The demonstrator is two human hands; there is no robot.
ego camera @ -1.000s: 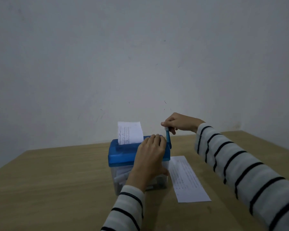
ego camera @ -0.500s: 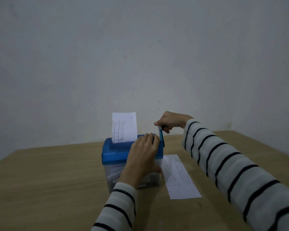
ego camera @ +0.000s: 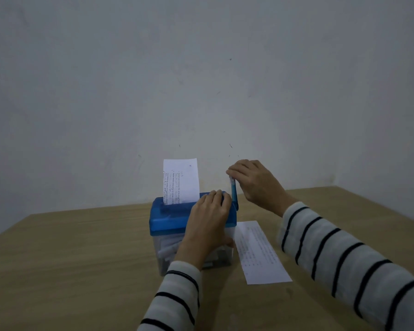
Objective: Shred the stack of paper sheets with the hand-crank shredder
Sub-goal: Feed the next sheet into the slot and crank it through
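- Now, wooden table (ego camera: 58,259), bearing everything.
- Shredder (ego camera: 170,220): blue lid, clear bin (ego camera: 167,252) holding white paper strips.
- Sheet (ego camera: 182,182) upright in lid slot.
- Paper stack (ego camera: 258,252) flat just right of bin.
- Left hand (ego camera: 208,225) flat, fingers straight, pressing lid.
- Right hand (ego camera: 253,182) curled round crank handle (ego camera: 233,192).

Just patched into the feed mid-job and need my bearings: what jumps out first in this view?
The blue-lidded shredder at the table's centre stands out, a printed sheet standing upright in its slot. The left hand rests on the lid's right end, while the right hand grips the crank handle on the shredder's right side. One more printed sheet lies flat on the table just right of the clear bin.
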